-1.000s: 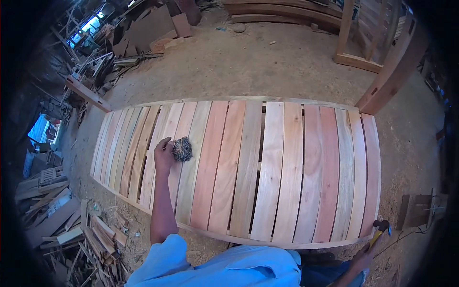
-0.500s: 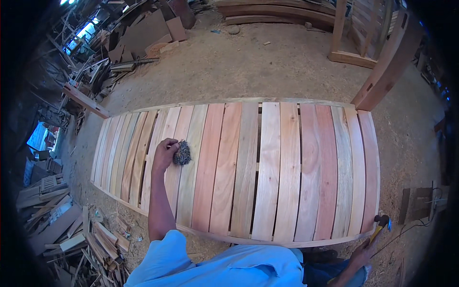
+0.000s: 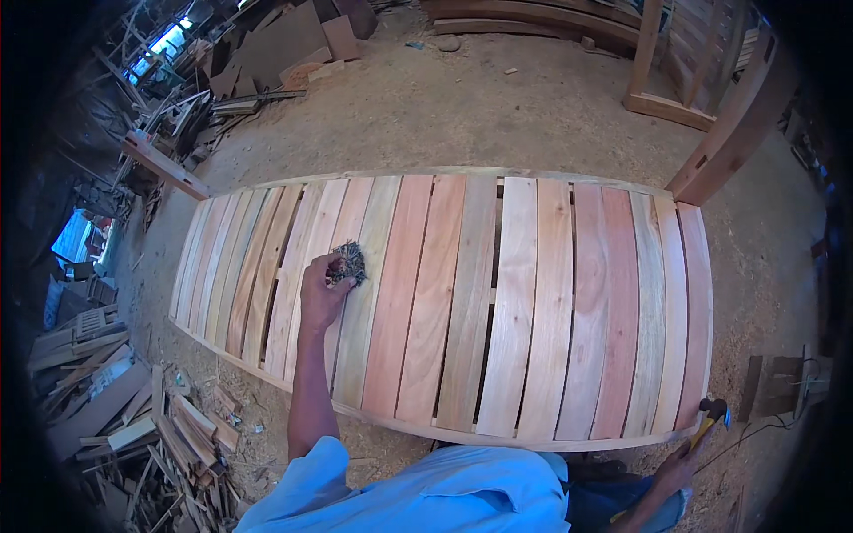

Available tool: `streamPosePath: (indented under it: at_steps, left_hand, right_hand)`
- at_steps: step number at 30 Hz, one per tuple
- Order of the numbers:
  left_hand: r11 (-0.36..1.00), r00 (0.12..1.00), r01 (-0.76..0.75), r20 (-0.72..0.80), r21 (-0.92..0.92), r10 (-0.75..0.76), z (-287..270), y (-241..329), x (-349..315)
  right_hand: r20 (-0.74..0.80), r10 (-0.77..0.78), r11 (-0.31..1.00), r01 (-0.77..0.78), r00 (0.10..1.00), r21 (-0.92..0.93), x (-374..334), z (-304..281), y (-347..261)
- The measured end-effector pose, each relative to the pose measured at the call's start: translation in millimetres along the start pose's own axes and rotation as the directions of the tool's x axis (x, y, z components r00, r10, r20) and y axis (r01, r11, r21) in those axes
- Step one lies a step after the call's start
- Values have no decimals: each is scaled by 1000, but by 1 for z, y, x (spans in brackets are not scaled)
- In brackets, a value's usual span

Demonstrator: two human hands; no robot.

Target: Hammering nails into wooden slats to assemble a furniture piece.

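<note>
Nails (image 3: 352,262), or what look like them, are lying in a spiky, dark-grey heap on the slatted wooden panel (image 3: 426,293), left of the panel's middle. I'm judging each one to be light, stiff and hard to break, while the tangled heap is probably weighing more and pricking if squeezed; I'm favouring a pinch on a single shank at the heap's loose edge. The heap is sitting just beyond and to the right of my left hand (image 3: 322,289), touching its fingers. Over the panel's left half, those fingers are curling round the heap's near-left side, and I cannot tell whether they are closing on any piece. My right hand (image 3: 673,471) is clasping a hammer (image 3: 706,426) by its yellow handle at the panel's near right corner. A wooden post (image 3: 733,133) is standing at the panel's far right corner.
</note>
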State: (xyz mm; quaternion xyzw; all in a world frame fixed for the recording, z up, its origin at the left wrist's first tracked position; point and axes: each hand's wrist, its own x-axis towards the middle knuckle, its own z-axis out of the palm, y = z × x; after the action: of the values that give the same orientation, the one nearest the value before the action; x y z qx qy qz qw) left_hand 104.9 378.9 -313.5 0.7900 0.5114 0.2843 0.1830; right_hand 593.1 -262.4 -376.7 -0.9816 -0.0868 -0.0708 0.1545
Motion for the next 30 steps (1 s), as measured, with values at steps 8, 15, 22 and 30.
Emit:
streamPosePath:
  at_steps: [8,15,22,30]
  left_hand:
    - [988,998,-64,33,142,60,-3,2,1]
    - [987,991,-128,-17,95,130,-4,-2,-5]
    - [993,990,58,-123,-106,-71,-2,-25,5]
    - [819,948,206,-100,-535,-303,6,-1,36]
  right_hand:
    - [-35,-17,999,19,999,46,1,-4,-11]
    - [-45,-12,994,17,999,110,-2,-2,-12]
    - [-100,-84,995,89,991,53,0,3,-11]
    - [-64,6,1000,-7,998,-13,-7,-7,9]
